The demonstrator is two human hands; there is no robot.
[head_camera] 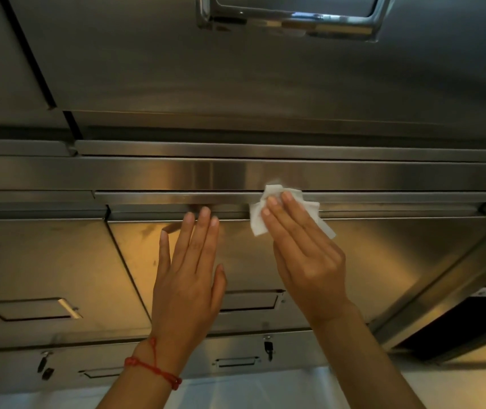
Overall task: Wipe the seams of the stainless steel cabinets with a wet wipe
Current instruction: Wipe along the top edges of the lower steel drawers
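Right hand [300, 249] flat, fingers straight, pressing a crumpled white wet wipe [287, 212] against the horizontal seam [383, 191] that runs along the top edge of a stainless steel cabinet door [368, 255]. Fingertips [271, 200] sit right on the gap; the wipe bunches above and hangs below them. Left hand [188, 270] also flat and open, holding nothing, palm resting on the same door just left of the wipe, fingertips reaching its folded top lip [153, 199]. Red string bracelet [154, 369] on the left wrist. Hands near each other, not touching. Judgement: the stroke in hand is along this seam, and much of it to the right looks unworked. To do it well, fold a corner of the wipe over one fingertip so it gets down into the gap, not just over the lip; keep steady pressure and run one direction end to end. Left hand braces the door so it does not rattle. Finish at the mitred corner [485, 206], where grime likely collects.
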